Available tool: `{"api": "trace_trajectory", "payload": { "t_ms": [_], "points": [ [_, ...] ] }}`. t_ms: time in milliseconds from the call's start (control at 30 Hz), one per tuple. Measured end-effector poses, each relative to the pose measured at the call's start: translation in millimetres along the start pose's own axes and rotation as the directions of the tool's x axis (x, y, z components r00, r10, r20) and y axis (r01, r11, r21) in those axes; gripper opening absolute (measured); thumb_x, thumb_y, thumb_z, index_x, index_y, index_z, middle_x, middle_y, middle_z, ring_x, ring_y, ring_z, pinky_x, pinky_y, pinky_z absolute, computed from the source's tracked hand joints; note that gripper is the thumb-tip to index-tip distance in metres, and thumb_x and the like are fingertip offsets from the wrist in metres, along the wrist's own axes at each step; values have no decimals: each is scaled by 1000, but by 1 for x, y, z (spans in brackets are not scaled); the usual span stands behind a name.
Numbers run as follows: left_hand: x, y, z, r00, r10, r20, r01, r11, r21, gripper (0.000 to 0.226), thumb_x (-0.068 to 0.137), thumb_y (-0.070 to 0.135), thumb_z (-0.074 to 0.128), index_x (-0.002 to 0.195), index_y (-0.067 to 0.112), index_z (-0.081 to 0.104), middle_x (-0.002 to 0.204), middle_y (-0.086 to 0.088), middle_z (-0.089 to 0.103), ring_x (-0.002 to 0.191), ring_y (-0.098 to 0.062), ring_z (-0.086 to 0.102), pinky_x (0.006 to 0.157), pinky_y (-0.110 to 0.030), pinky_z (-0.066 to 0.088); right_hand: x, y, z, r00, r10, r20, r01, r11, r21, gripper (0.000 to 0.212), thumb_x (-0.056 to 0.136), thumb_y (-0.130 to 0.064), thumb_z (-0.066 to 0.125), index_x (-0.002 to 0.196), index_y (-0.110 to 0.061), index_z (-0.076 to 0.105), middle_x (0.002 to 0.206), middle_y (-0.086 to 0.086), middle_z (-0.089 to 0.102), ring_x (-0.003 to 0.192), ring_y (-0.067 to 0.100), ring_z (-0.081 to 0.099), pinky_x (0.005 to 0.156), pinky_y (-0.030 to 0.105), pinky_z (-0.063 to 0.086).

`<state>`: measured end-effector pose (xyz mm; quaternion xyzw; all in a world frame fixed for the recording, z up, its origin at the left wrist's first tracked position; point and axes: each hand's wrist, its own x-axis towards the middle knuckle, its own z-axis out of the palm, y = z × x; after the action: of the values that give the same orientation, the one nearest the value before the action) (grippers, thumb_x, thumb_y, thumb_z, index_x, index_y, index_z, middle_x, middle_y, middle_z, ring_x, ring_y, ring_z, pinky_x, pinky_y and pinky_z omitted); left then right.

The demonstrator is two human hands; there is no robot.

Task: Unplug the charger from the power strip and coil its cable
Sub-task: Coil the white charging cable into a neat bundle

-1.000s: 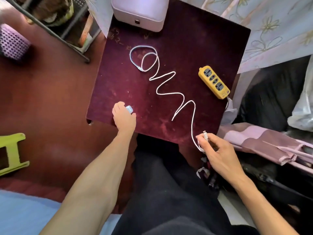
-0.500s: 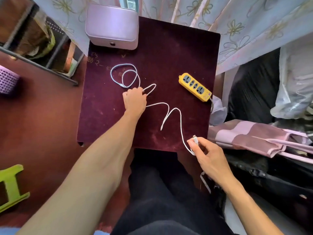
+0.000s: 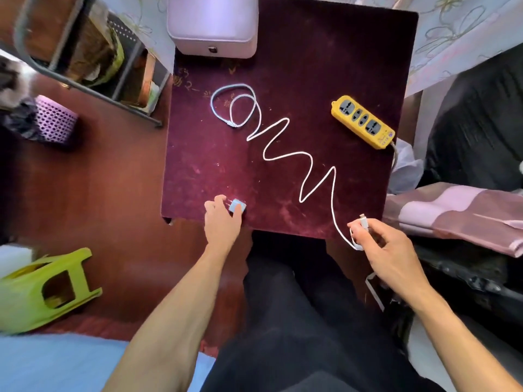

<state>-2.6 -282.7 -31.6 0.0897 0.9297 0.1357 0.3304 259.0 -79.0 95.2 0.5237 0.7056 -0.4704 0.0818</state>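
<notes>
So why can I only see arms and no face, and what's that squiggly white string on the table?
The camera sits on the person's head and looks down, so you see only their arms and their lap. No robot here, just two bare hands. The squiggly string is a white charging cable lying in zigzags across a dark red table. The right hand pinches one end of the cable, the little plug. The left hand rests by the table's near edge, touching a small light-blue charger block. The yellow power strip lies to the right with nothing plugged into its sockets. At the far edge sits a pale purple box. On the floor to the left is a green stool.
</notes>
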Motion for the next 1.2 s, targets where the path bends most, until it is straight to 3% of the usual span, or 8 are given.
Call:
{"api": "trace_trajectory", "payload": {
  "t_ms": [167,333,500,700,867,967,1067,1200],
  "points": [
    [14,7,4,957,-283,58,289,931,-225,54,90,54,63,115,9,49,100,-8,59,93,-29,58,78,-35,42,-2,1,3,1000,14,14,-14,1000,-17,28,100,-61,56,102,-40,74,84,-7,73,68,10,62,60,34,50],
    [29,24,4,943,-315,111,332,920,-208,36,85,31,68,105,10,45,100,-11,59,101,-35,60,84,-38,47,-2,3,3,1000,20,23,-19,999,-29,25,102,-57,58,102,-37,74,81,-3,73,71,13,62,66,35,50],
    [29,30,-6,976,-142,-162,104,969,-223,46,97,24,63,139,9,53,130,-12,61,116,-28,60,91,-32,45,-3,4,3,999,-3,43,4,1000,-19,30,102,-60,56,102,-35,74,80,0,71,66,16,59,65,34,48],
    [31,19,-9,992,-66,-110,57,995,-87,32,96,20,65,124,8,58,120,-14,59,106,-33,61,79,-31,41,0,5,1,999,-18,41,18,1000,-19,31,103,-58,56,101,-33,73,79,-1,71,73,19,64,67,34,49],
    [48,68,-28,941,206,-270,-205,978,31,60,94,41,65,143,9,48,139,-13,53,128,-30,48,107,-44,43,4,10,2,1000,-2,24,2,1000,3,31,103,-59,56,100,-33,73,80,0,72,76,21,65,69,36,52],
    [81,116,-41,911,391,-133,-381,920,90,65,91,45,67,144,13,48,143,-9,54,133,-30,44,110,-44,39,8,10,6,1000,6,8,-6,1000,22,29,105,-54,57,94,-31,72,79,-1,71,74,18,66,69,38,53],
    [103,148,-42,914,389,114,-405,884,235,35,97,37,58,123,15,66,126,-9,67,120,-34,58,96,-43,45,10,5,10,998,45,-38,-41,994,105,29,104,-51,56,90,-31,72,85,-6,76,79,14,73,76,39,57],
    [83,165,-43,928,357,104,-370,912,178,30,101,28,48,95,6,66,102,-16,71,99,-40,64,84,-44,48,11,-9,10,992,60,-109,-26,958,287,27,108,-42,49,91,-35,69,83,-9,78,72,4,74,73,26,52]
  ]
}}
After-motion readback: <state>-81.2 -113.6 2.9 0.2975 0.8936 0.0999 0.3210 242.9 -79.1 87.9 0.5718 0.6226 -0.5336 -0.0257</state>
